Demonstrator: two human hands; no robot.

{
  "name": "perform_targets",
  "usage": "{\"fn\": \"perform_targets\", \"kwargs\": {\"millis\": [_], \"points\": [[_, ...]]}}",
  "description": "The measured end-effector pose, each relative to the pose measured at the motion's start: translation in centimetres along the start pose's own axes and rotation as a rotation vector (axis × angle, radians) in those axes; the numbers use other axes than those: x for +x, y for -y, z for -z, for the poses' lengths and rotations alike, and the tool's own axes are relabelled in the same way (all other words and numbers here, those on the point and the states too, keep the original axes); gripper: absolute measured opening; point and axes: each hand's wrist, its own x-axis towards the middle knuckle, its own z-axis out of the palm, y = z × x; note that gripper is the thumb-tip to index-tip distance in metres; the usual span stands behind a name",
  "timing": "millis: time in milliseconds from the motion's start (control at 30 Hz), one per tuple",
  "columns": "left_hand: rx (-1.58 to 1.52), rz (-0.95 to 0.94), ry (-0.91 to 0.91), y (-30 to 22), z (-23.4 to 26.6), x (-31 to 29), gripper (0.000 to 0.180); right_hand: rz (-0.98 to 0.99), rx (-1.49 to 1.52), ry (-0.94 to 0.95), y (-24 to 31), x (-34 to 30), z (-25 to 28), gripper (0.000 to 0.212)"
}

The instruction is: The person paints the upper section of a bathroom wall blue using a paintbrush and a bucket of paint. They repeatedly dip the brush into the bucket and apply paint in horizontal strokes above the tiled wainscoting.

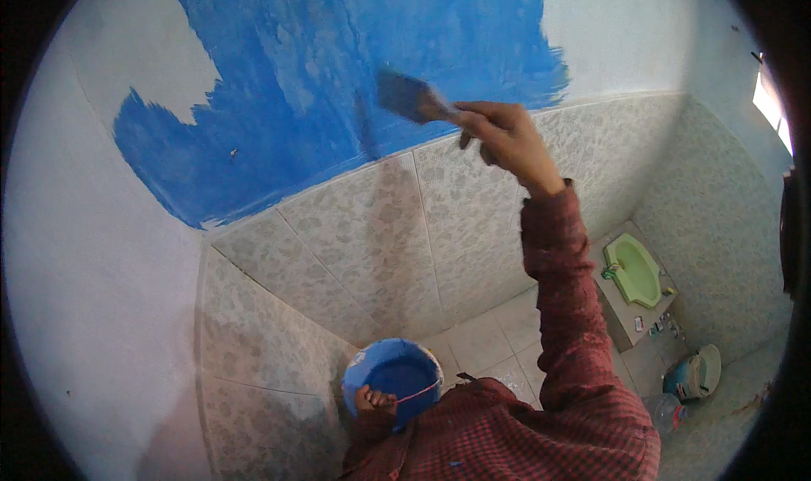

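My right hand (507, 139) is closed round the handle of a wide flat paintbrush (407, 95), raised in front of the wall. Its bristles look dark and lie over the blue-painted patch (287, 50); whether they touch the wall I cannot tell. Low in front of me, my left hand (374, 398) grips the thin pinkish handle of a blue bucket (356, 367). Deep blue paint (410, 380) shows inside it. Ragged brush edges border the blue patch, with whitish wall (617, 33) around it.
Patterned tiles (473, 219) line the wall below the paint. A green washbasin (634, 270) sits in a counter at the right, with small items beside it. A paint-smeared bucket (705, 371) and a clear plastic bottle (665, 413) stand at the lower right.
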Motion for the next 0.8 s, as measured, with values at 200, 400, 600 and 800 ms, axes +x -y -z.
{"fn": "perform_targets", "kwargs": {"millis": [200, 400, 600, 800], "points": [[-0.011, 0.02, 0.026, -0.4, -0.1, -0.3, 0.029, -0.034, -0.115, 0.019, 0.0, 4.5, -0.6, 0.029], [-0.027, 0.063, 0.043, -0.7, 0.6, -0.1, 0.032, 0.07, -0.421, -0.349, 1.2, 2.8, 4.8, 0.032], [0.07, 0.022, 0.111, -0.8, 2.3, 1.8, 0.033, 0.07, -0.118, 0.023, 3.2, 2.0, 1.6, 0.03], [0.102, 0.017, 0.22, -1.2, 3.0, 2.4, 0.031, 0.039, -0.207, 0.129, -0.2, 5.0, 0.1, 0.033]]}}
